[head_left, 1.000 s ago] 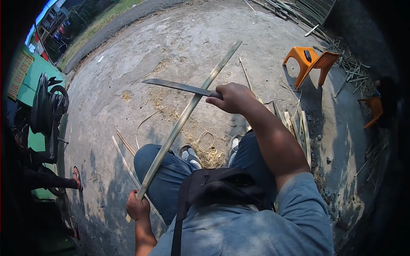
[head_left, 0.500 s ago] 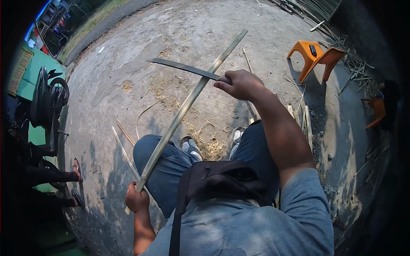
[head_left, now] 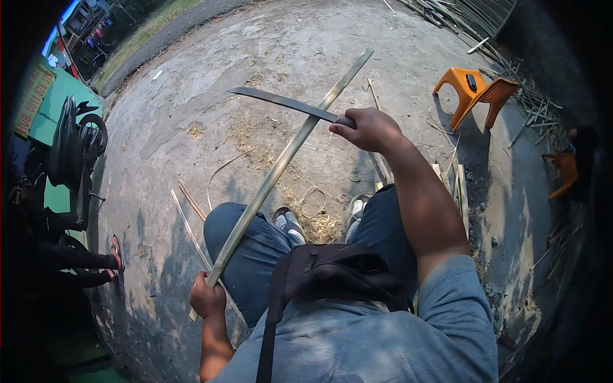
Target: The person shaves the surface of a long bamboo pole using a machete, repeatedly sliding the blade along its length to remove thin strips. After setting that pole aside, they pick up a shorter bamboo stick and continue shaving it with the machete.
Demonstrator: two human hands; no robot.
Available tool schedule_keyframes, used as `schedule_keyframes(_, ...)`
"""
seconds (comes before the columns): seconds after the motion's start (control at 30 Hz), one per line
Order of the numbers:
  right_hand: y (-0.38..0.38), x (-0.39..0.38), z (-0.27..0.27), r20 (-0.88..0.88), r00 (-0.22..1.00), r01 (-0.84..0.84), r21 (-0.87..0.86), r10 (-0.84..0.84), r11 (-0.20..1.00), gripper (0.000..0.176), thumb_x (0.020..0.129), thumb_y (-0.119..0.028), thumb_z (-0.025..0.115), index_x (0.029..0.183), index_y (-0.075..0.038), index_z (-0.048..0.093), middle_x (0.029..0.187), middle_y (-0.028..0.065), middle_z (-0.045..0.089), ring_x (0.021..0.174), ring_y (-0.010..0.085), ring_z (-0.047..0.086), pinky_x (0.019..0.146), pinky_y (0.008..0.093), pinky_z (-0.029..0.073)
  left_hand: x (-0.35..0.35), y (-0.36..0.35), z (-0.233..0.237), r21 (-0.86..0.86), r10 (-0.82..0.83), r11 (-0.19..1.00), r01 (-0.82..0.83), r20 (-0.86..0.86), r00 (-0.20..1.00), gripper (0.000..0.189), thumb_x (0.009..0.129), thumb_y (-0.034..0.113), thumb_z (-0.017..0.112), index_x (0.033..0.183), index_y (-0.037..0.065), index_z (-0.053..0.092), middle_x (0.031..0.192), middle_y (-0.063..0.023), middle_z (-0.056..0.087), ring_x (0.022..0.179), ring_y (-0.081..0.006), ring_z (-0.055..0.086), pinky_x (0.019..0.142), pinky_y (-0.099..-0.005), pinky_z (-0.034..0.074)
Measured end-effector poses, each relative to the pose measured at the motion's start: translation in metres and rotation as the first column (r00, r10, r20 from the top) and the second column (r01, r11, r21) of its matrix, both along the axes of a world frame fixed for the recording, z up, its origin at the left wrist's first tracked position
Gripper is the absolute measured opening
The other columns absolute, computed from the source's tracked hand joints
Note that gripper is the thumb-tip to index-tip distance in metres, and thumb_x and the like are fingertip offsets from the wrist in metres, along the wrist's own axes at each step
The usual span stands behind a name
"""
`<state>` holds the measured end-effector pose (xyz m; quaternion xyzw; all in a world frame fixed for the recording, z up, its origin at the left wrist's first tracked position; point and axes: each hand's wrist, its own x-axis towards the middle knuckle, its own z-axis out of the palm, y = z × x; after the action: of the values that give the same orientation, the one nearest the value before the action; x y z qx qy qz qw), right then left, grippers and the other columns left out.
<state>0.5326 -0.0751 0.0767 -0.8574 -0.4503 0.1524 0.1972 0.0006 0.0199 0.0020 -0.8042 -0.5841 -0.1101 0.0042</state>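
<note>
My left hand is closed around the lower end of a long bamboo strip. The strip slants up and away past my left knee, its far end over the concrete. In my right hand is the handle of a machete. Its dark blade points left and crosses the strip in its upper part, overlapping it in this view. Thin split strips lie on the ground beside my left leg.
Shavings lie between my feet. An orange plastic chair with a small dark object on it stands at the upper right, near piled bamboo pieces. More cut strips are by my right leg. A person's sandalled foot and a motorcycle are at the left.
Both hands keep their hold, and the blade stays across the strip at nearly the same place. The view has shifted slightly. The person's feet at the left are closer together.
</note>
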Motion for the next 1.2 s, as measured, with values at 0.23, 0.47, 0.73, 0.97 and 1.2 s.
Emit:
schedule_keyframes(0.23, -0.01, -0.03, 0.02, 0.092, 0.98, -0.168, -0.075, 0.175, 0.983, 0.062, 0.093, -0.07, 0.058, 0.113, -0.013, 0.073, 0.102, 0.0146, 0.074, 0.101, 0.0346, 0.071, 0.088, 0.047, 0.055, -0.001, -0.001, -0.004, -0.002, -0.014, 1.0, 0.014, -0.009, 1.0, 0.021, 0.087, 0.019, 0.063, 0.104, 0.008, 0.07, 0.089, -0.0217, 0.072, 0.082, -0.0471, 0.068, 0.071, -0.0561, 0.051)
schedule_keyframes(0.47, -0.008, 0.013, 0.008, -0.084, 0.995, 0.049, -0.036, -0.052, 0.998, 0.061, 0.093, -0.07, 0.06, 0.106, -0.012, 0.074, 0.095, 0.0136, 0.074, 0.093, 0.0327, 0.072, 0.081, 0.0442, 0.055, 0.002, 0.0, -0.003, -0.047, 0.001, 0.999, 0.001, 0.035, 0.999, 0.021, 0.085, 0.016, 0.062, 0.103, 0.009, 0.069, 0.09, -0.021, 0.072, 0.084, -0.0469, 0.068, 0.073, -0.0553, 0.051)
schedule_keyframes(0.73, -0.013, -0.019, 0.023, 0.053, 0.997, -0.059, -0.051, 0.061, 0.997, 0.059, 0.095, -0.068, 0.058, 0.105, -0.012, 0.073, 0.099, 0.0145, 0.074, 0.099, 0.0329, 0.071, 0.087, 0.0455, 0.055, 0.005, -0.001, 0.0, -0.045, 0.014, 0.999, -0.014, 0.0, 1.0, 0.022, 0.085, 0.017, 0.062, 0.103, 0.008, 0.069, 0.091, -0.0213, 0.072, 0.085, -0.0471, 0.068, 0.074, -0.0552, 0.051)
schedule_keyframes(0.97, -0.015, 0.012, 0.01, -0.057, 0.994, 0.091, 0.032, -0.09, 0.995, 0.061, 0.093, -0.069, 0.06, 0.101, -0.01, 0.073, 0.096, 0.0149, 0.074, 0.095, 0.0331, 0.072, 0.083, 0.0451, 0.054, 0.002, -0.001, -0.004, -0.023, -0.002, 1.0, 0.002, 0.007, 1.0, 0.02, 0.088, 0.018, 0.062, 0.103, 0.008, 0.069, 0.091, -0.021, 0.072, 0.084, -0.0467, 0.068, 0.072, -0.0553, 0.051)
schedule_keyframes(1.2, -0.016, 0.024, -0.005, -0.074, 0.989, 0.134, 0.118, -0.126, 0.984, 0.06, 0.094, -0.067, 0.061, 0.1, -0.008, 0.073, 0.092, 0.0152, 0.074, 0.091, 0.0333, 0.072, 0.08, 0.0445, 0.054, -0.001, 0.002, -0.005, -0.014, -0.02, 1.0, 0.02, 0.009, 1.0, 0.02, 0.092, 0.021, 0.061, 0.103, 0.008, 0.069, 0.09, -0.0214, 0.072, 0.083, -0.0473, 0.068, 0.071, -0.0553, 0.051)
